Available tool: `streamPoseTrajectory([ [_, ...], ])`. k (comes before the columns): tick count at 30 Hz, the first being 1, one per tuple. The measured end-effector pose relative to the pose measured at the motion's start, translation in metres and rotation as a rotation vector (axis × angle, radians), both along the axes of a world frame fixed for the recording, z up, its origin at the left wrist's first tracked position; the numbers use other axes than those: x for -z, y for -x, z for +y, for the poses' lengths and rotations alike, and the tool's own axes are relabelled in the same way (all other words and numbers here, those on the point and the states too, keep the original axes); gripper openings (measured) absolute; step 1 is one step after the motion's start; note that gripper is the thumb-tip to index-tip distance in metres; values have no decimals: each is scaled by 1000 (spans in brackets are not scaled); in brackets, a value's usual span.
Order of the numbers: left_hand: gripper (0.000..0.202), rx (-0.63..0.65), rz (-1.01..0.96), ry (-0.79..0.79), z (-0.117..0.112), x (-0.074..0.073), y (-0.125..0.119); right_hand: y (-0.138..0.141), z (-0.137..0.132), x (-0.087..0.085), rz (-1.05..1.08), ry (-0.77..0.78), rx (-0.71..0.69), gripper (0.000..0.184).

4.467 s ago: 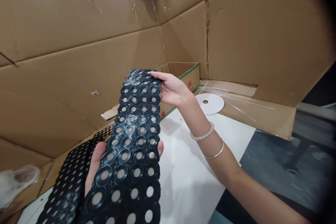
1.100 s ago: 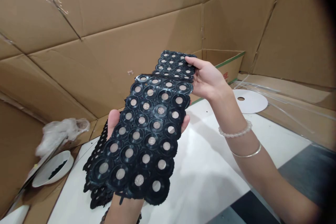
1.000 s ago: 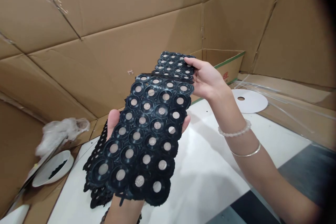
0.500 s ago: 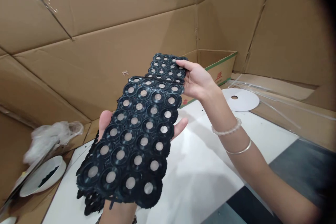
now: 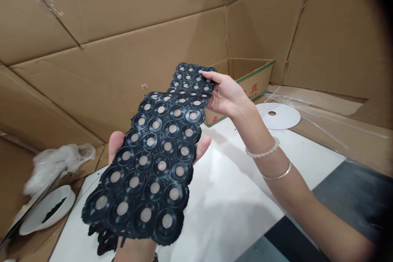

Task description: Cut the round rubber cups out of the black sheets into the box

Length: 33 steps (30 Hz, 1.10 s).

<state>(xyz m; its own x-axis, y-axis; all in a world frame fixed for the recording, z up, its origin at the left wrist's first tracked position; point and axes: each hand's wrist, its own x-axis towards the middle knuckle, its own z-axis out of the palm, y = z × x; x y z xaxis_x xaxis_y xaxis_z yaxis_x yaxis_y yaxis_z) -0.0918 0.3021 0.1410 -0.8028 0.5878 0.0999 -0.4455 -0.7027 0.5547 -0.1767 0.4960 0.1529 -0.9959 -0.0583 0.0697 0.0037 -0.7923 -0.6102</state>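
A long black rubber sheet (image 5: 156,151) of joined round rings with pale centres lies across my left hand (image 5: 115,145), palm up beneath its middle. Only the thumb on the left and the fingertips at the sheet's right edge show. My right hand (image 5: 224,96) pinches the sheet's far end, thumb on top, and holds it above the white table (image 5: 233,196). The sheet buckles upward between the two hands. More black ring material (image 5: 102,239) hangs below its near end.
Cardboard walls (image 5: 129,65) enclose the table on three sides. An open cardboard box (image 5: 245,75) sits at the back, a white disc with a centre hole (image 5: 278,115) to its right. At the left are a white bowl with dark bits (image 5: 46,208) and crumpled clear plastic (image 5: 57,161).
The view has swung left since 4.5 s ago, bringing the bowl and plastic into sight. Over the last second both hands and the sheet drifted slightly left and lower; both holds are unchanged.
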Motion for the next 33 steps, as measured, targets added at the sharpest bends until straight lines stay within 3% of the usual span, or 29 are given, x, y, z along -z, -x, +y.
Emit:
streamPoseTrajectory([
  [4,91,-43,-15,37,-4,4,0,-1,0,-2,-15,11,0,7],
  [9,91,63,27,125,-10,10,1,-2,1,-2,8,-4,-5,9],
  [15,74,-81,37,64,-1,10,1,-1,1,1,95,-74,-16,8],
  [21,77,-176,-25,28,6,7,0,-7,2,0,135,-113,-38,7],
  [30,72,13,-8,53,-6,16,7,-12,0,-2,160,-72,-64,7],
  [33,67,-28,-25,25,-4,14,6,-13,-2,-3,169,-88,-61,7],
])
